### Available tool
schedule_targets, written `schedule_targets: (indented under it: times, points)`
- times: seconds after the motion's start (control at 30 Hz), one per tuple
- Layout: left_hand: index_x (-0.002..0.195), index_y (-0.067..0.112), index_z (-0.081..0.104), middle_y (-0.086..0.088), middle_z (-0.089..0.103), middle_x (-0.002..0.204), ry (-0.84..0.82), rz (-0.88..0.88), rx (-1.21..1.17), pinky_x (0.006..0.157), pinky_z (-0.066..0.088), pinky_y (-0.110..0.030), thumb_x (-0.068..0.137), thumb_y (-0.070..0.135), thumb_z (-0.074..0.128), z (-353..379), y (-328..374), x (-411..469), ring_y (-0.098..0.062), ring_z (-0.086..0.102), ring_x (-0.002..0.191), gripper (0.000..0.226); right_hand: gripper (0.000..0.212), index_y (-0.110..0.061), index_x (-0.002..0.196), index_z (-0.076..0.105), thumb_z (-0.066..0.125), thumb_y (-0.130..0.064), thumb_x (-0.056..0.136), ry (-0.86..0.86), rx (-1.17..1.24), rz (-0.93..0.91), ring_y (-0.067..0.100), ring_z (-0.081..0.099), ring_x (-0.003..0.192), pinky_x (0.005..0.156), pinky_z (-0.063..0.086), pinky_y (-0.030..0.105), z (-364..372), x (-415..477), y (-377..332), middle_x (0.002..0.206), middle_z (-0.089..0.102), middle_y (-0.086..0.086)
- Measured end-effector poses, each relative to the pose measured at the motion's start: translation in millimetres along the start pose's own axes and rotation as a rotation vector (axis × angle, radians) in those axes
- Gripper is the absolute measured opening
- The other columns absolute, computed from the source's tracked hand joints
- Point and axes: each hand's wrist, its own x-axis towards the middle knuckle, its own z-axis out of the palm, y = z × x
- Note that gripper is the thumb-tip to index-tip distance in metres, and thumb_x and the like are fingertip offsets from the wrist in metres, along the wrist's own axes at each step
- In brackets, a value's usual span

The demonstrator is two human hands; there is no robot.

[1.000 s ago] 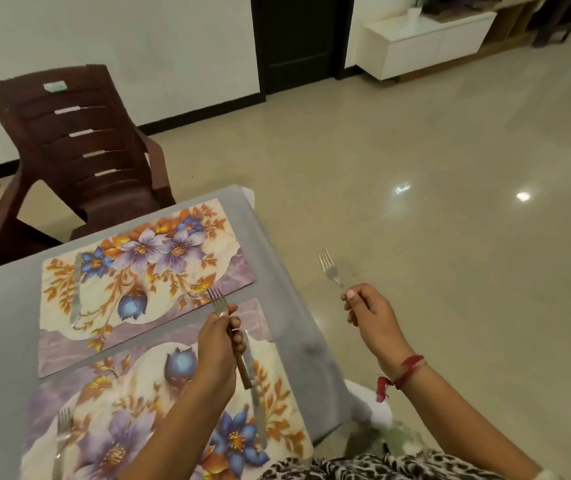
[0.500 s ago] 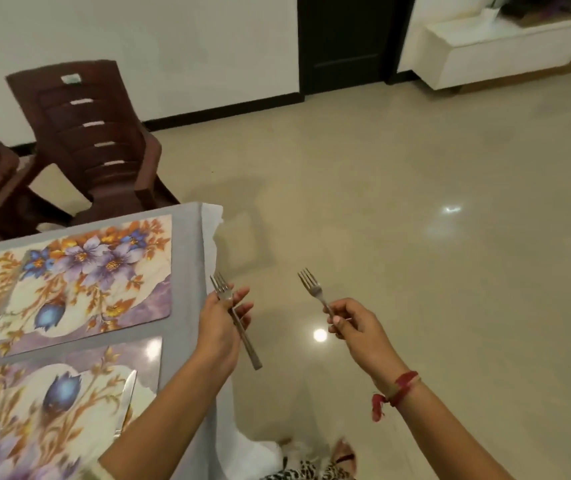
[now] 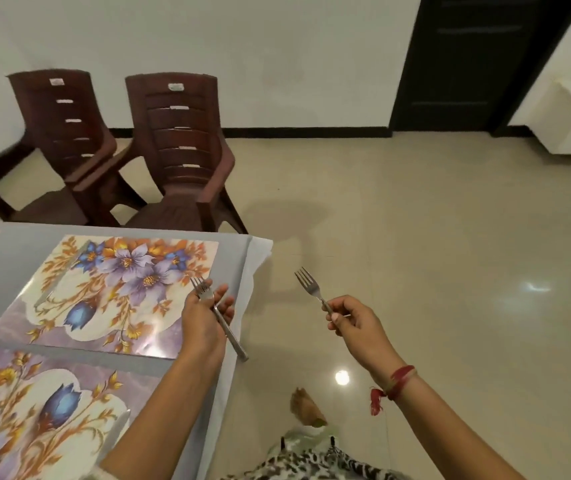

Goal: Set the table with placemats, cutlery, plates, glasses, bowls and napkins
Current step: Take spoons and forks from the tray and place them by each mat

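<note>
At the corner of a grey-clothed dining table (image 3: 17,258), the left hand (image 3: 204,320) holds a steel fork (image 3: 233,341) over the right edge of a floral placemat (image 3: 110,292), seemingly ready to lay it there, while the right hand (image 3: 356,323) pinches a second fork (image 3: 308,285) out over the tiled floor (image 3: 450,271), likely kept for another setting.

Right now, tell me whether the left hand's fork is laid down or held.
Held. The left hand holds the fork near its tines, handle slanting down over the table edge, beside the placemat.
</note>
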Motion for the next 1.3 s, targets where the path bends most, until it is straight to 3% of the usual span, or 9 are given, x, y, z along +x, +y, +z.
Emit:
schedule_targets:
  times: [0.1, 0.27, 0.37, 0.57, 0.77, 0.9, 1.03, 1.17, 1.3]
  points:
    - [0.119, 0.012, 0.052, -0.005, 0.064, 0.091, 0.073, -0.003, -0.058, 0.061, 0.048, -0.022, 0.099, 0.006, 0.035, 20.8, 15.1, 35.8, -0.012, 0.059, 0.067, 0.027, 0.022, -0.011, 0.093, 0.062, 0.045, 0.001, 0.092, -0.067, -0.037, -0.019, 0.011, 0.057, 0.074, 0.075, 0.047, 0.027, 1.3, 61.7, -24.9, 0.079, 0.060, -0.001]
    - [0.094, 0.019, 0.058, -0.004, 0.065, 0.092, 0.218, 0.052, -0.177, 0.062, 0.049, -0.024, 0.100, 0.008, 0.038, 34.2, 49.6, 82.1, -0.015, 0.061, 0.073, 0.023, 0.021, -0.009, 0.096, 0.062, 0.045, 0.002, 0.092, -0.224, -0.108, -0.110, 0.009, 0.056, 0.074, 0.073, 0.046, 0.024, 18.5, 158.2, -71.5, 0.080, 0.059, -0.001]
    - [0.107, 0.014, 0.055, -0.004, 0.065, 0.093, 0.332, 0.090, -0.270, 0.063, 0.047, -0.026, 0.099, 0.006, 0.037, 27.6, 62.8, 101.8, -0.015, 0.060, 0.073, 0.021, 0.022, -0.012, 0.093, 0.062, 0.045, 0.002, 0.092, -0.361, -0.179, -0.175, 0.011, 0.054, 0.076, 0.072, 0.044, 0.021, 38.3, 203.8, -90.8, 0.081, 0.058, -0.002]
    - [0.101, 0.014, 0.052, -0.003, 0.064, 0.085, 0.621, 0.192, -0.464, 0.051, 0.050, -0.017, 0.098, 0.003, 0.036, 1.6, 74.4, 120.6, -0.007, 0.062, 0.053, 0.020, 0.029, -0.021, 0.086, 0.061, 0.046, 0.002, 0.092, -0.700, -0.274, -0.218, 0.011, 0.053, 0.075, 0.068, 0.043, 0.014, 101.8, 285.4, -115.7, 0.077, 0.058, -0.004]
    - [0.090, 0.021, 0.051, -0.001, 0.062, 0.088, 0.934, 0.341, -0.715, 0.057, 0.049, -0.018, 0.097, 0.001, 0.035, 2.2, 77.6, 131.8, -0.008, 0.060, 0.061, 0.026, 0.024, -0.014, 0.090, 0.064, 0.047, 0.003, 0.093, -1.086, -0.324, -0.303, 0.008, 0.050, 0.063, 0.052, 0.042, 0.013, 149.7, 358.0, -153.2, 0.075, 0.059, 0.001]
    - [0.098, 0.015, 0.051, 0.000, 0.061, 0.083, 1.116, 0.484, -0.872, 0.048, 0.048, -0.013, 0.097, 0.003, 0.038, 27.6, 78.2, 134.4, -0.003, 0.061, 0.051, 0.018, 0.021, -0.016, 0.089, 0.069, 0.055, 0.000, 0.090, -1.308, -0.472, -0.423, 0.013, 0.055, 0.071, 0.067, 0.046, 0.025, 174.0, 408.0, -163.7, 0.078, 0.064, 0.003]
    - [0.085, 0.021, 0.051, 0.000, 0.063, 0.081, 1.267, 0.585, -0.941, 0.054, 0.048, -0.017, 0.098, 0.004, 0.040, 62.8, 62.2, 128.8, -0.007, 0.059, 0.056, 0.023, 0.029, -0.028, 0.081, 0.066, 0.058, -0.001, 0.088, -1.496, -0.635, -0.486, 0.002, 0.055, 0.068, 0.067, 0.045, 0.017, 202.7, 434.5, -162.4, 0.073, 0.062, -0.006]
    - [0.088, 0.020, 0.051, -0.002, 0.062, 0.081, 1.494, 0.650, -1.043, 0.050, 0.050, -0.016, 0.097, 0.003, 0.041, 83.1, 35.2, 113.7, -0.005, 0.061, 0.049, 0.022, 0.021, -0.013, 0.090, 0.071, 0.056, 0.002, 0.087, -1.732, -0.743, -0.577, 0.005, 0.052, 0.068, 0.068, 0.042, 0.019, 250.9, 420.0, -154.1, 0.076, 0.065, 0.009]
    - [0.086, 0.023, 0.052, 0.000, 0.063, 0.081, 1.617, 0.732, -1.183, 0.048, 0.051, -0.014, 0.096, 0.003, 0.040, 87.3, 11.5, 98.0, -0.003, 0.062, 0.049, 0.025, 0.020, -0.015, 0.091, 0.069, 0.055, -0.002, 0.086, -1.938, -0.820, -0.702, 0.004, 0.054, 0.073, 0.068, 0.043, 0.016, 296.2, 376.9, -143.2, 0.079, 0.061, -0.007]
